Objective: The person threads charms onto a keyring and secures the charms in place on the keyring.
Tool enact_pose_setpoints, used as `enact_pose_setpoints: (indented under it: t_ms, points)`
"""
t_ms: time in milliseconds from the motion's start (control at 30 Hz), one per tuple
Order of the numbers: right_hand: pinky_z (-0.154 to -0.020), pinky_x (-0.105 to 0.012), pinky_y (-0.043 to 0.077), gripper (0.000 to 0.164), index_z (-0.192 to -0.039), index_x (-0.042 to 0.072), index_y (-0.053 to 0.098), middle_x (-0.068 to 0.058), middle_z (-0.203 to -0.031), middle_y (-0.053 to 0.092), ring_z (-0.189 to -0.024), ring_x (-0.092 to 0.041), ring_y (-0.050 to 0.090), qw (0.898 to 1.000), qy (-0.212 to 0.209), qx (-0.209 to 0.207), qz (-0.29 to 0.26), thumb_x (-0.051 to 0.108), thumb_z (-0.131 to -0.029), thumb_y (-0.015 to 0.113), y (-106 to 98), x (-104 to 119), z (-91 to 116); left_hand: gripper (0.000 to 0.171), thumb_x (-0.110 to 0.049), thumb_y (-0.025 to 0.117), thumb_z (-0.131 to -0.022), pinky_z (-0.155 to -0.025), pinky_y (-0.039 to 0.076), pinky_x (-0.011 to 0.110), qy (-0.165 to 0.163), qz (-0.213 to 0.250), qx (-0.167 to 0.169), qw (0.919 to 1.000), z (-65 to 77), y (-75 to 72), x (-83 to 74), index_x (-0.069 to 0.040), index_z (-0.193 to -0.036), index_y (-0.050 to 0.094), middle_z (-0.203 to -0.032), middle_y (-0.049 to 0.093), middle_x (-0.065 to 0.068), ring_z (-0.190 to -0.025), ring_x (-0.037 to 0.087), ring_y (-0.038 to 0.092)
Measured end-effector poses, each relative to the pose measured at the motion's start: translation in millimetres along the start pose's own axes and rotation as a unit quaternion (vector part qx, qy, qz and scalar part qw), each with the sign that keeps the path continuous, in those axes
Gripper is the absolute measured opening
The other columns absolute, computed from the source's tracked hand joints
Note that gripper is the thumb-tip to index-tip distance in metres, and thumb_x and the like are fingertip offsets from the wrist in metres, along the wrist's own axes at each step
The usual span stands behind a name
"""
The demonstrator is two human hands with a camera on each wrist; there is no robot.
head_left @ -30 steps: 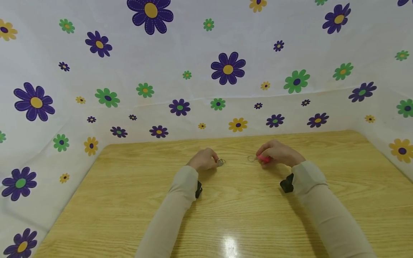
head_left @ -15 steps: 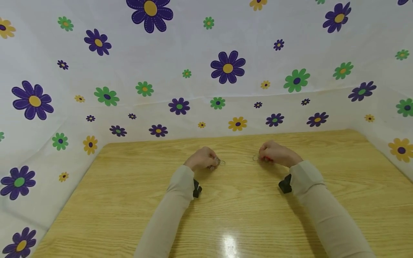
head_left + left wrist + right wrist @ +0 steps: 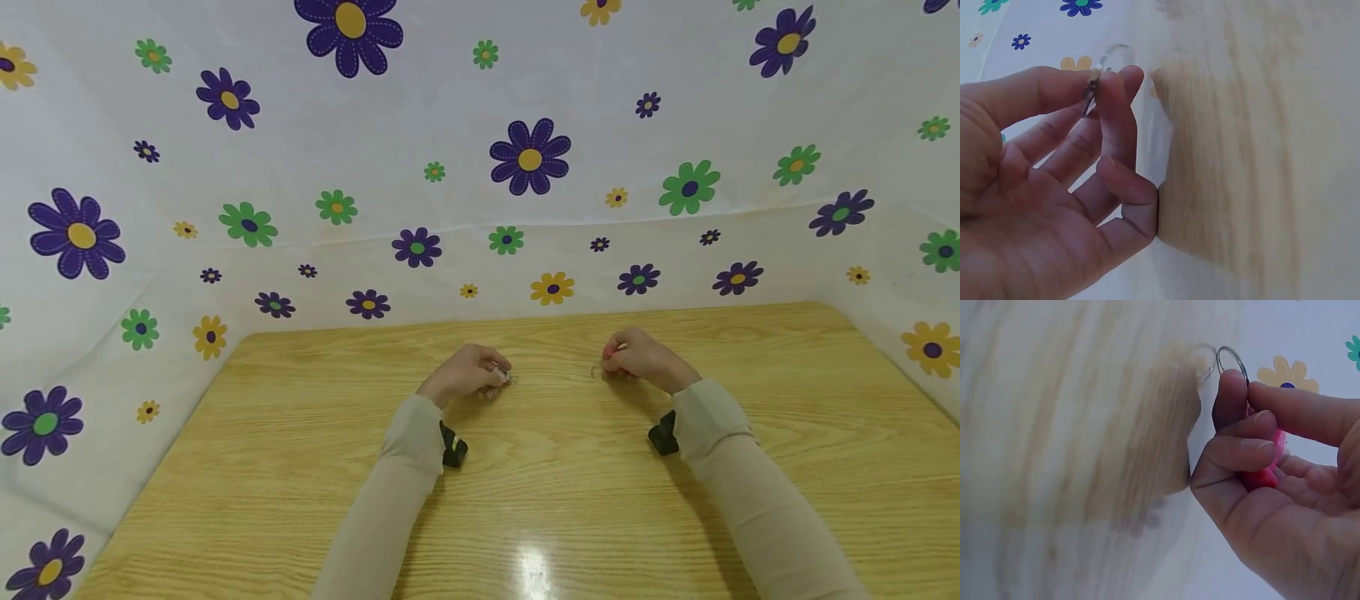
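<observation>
In the head view, my left hand (image 3: 467, 372) is at the left of the table's middle, close over the wood. Its thumb and fingertips pinch a small silver metal piece (image 3: 1090, 94) with a thin wire loop (image 3: 1113, 49) sticking out beyond them; the fingers hide part of it. Opposite it, my right hand (image 3: 641, 360) holds a pink keychain (image 3: 1261, 479). Curled fingers cover much of the pink body, while the thumb and forefinger pinch the base of its split ring (image 3: 1230, 349), which points toward the left hand. A gap of bare wood separates the two hands.
The wooden table (image 3: 555, 467) reaches back to a white cloth (image 3: 450, 108) printed with flowers, which also rises at both sides. Black wrist cameras, including one on the right wrist (image 3: 663, 433), sit under the light sleeves.
My left hand has drawn slightly left, turning its metal piece within its fingers. My right hand has shifted its grip on the pink keychain, whose ring has moved a little right.
</observation>
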State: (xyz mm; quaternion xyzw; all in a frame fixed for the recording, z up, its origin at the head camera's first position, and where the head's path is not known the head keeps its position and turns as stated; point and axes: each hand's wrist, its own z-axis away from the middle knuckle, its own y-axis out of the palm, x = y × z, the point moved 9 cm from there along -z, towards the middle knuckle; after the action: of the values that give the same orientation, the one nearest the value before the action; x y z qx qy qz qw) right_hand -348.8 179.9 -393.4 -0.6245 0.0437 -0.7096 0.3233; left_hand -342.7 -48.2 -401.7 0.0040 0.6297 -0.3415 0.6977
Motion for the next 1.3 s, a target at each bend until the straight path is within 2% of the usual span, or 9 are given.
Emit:
enact_pose_setpoints:
  t_ms: [200,400,600,900,1067,1300]
  points:
    - [-0.059,-0.025,0.040,0.005,-0.096,-0.007,0.054,-0.010,-0.083,0.067,-0.071,-0.015,0.052,1.000,0.010,-0.012,-0.002,-0.004,-0.097,0.058,-0.6,0.4,2.9,0.026,0.005,0.059,-0.095,-0.064,0.046,0.023,0.012,-0.001,-0.011,0.9999,4.5,-1.2,-2.6,0.007,-0.119,0.067,-0.113,0.071,0.014,-0.076,0.013,0.056]
    - [-0.059,-0.025,0.040,0.011,-0.100,-0.011,0.059,-0.009,-0.086,0.072,-0.070,-0.015,0.049,1.000,0.001,-0.026,0.004,-0.002,-0.095,0.063,-0.5,1.6,7.3,0.028,0.003,0.061,-0.094,-0.068,0.047,0.023,0.012,-0.017,-0.037,0.9991,7.5,-3.5,-0.8,0.004,-0.121,0.069,-0.104,0.070,0.011,-0.084,0.015,0.058]
    - [-0.058,-0.025,0.039,0.014,-0.102,-0.014,0.062,-0.012,-0.087,0.073,-0.066,-0.015,0.046,0.999,-0.009,-0.034,0.002,-0.002,-0.095,0.064,2.4,3.2,11.8,0.023,0.001,0.064,-0.095,-0.068,0.049,0.025,0.018,-0.011,-0.058,0.9981,11.5,-3.4,-2.5,0.003,-0.117,0.071,-0.105,0.071,0.010,-0.078,0.013,0.059]
    - [-0.053,-0.023,0.036,0.011,-0.099,-0.013,0.064,-0.019,-0.087,0.074,-0.056,-0.010,0.042,0.999,-0.034,-0.030,-0.012,-0.004,-0.093,0.063,10.0,12.8,16.1,0.020,0.003,0.064,-0.094,-0.070,0.052,0.028,0.045,-0.026,-0.052,0.9973,17.4,2.1,-14.3,0.003,-0.112,0.074,-0.109,0.072,0.010,-0.074,0.012,0.059]
    - [-0.054,-0.023,0.036,0.011,-0.098,-0.013,0.066,-0.012,-0.082,0.071,-0.055,-0.010,0.040,0.999,-0.032,-0.033,-0.004,-0.004,-0.092,0.065,14.0,17.5,15.9,0.018,0.002,0.066,-0.095,-0.070,0.051,0.028,0.057,-0.032,-0.055,0.9963,17.8,3.2,-19.3,0.001,-0.111,0.075,-0.109,0.073,0.009,-0.078,0.013,0.062]
    - [-0.052,-0.023,0.033,0.012,-0.097,-0.012,0.068,-0.003,-0.073,0.066,-0.054,-0.010,0.040,0.999,-0.033,-0.034,0.003,-0.002,-0.090,0.070,23.1,24.4,13.9,0.020,0.002,0.065,-0.096,-0.075,0.052,0.028,0.068,-0.012,-0.054,0.9962,17.4,8.4,-25.3,-0.001,-0.113,0.076,-0.116,0.072,0.010,-0.095,0.019,0.067]
